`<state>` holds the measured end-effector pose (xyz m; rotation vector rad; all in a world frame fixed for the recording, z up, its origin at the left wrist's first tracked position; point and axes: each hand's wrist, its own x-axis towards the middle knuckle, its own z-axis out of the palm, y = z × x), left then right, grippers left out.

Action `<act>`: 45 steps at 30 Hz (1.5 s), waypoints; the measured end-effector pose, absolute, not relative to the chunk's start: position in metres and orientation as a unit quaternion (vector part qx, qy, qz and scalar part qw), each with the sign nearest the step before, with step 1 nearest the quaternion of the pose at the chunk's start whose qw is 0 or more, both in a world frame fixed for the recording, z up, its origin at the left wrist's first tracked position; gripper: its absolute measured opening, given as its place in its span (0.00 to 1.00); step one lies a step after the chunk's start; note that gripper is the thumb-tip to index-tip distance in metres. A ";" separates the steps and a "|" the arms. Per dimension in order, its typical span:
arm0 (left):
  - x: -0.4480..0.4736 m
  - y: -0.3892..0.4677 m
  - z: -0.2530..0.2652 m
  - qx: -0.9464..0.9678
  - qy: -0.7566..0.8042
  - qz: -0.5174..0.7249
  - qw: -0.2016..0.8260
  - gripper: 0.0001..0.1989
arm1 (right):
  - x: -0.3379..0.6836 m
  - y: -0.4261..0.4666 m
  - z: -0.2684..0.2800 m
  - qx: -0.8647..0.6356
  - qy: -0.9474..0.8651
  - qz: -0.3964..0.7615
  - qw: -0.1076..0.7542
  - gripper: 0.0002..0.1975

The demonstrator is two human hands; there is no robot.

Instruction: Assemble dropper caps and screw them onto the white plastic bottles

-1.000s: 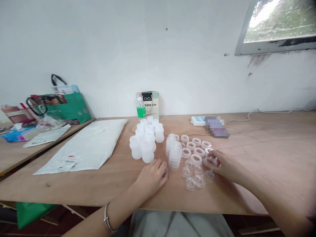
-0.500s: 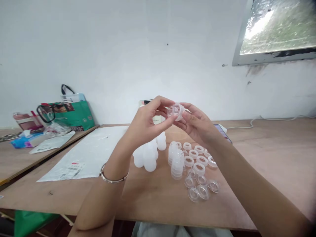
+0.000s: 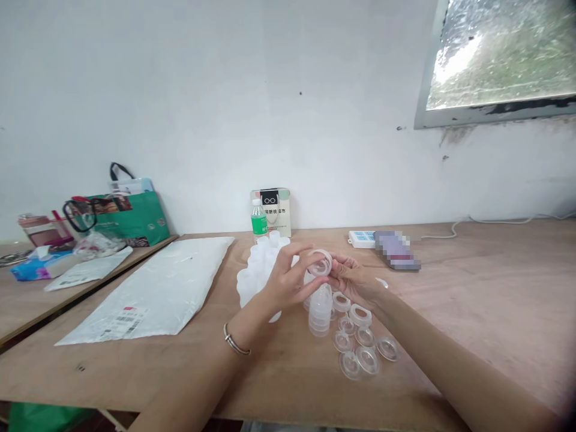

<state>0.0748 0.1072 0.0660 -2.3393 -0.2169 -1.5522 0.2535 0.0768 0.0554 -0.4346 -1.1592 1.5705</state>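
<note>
Between my two hands is a clear plastic ring-shaped part [image 3: 320,263], held over the table. My left hand [image 3: 290,279] pinches it from the left, thumb below and fingers above. My right hand [image 3: 353,279] grips its right side with bent fingers. Right under the hands stands a stack of translucent plastic cups [image 3: 320,315]. Several loose clear rings [image 3: 360,315] and clear flanged lids [image 3: 368,360] lie to the right of the stack. White rounded pieces [image 3: 254,273] stand in a cluster left of my left hand, partly hidden by it.
A white mailing bag [image 3: 166,288] lies flat on the left. Along the wall stand a green-labelled bottle [image 3: 259,223], a paper bag [image 3: 281,213] and a power strip [image 3: 361,239]. A phone [image 3: 398,251] rests beside the strip. A green bag [image 3: 148,219] sits on the far-left table.
Both hands have come down with the clear part, from in front of the wall to just above the cup stack. The part has turned so its round opening shows.
</note>
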 end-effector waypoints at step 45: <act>0.088 0.070 0.061 -0.778 -0.063 -0.622 0.058 0.20 | 0.247 0.069 0.036 -0.257 -0.719 0.203 0.613 0.13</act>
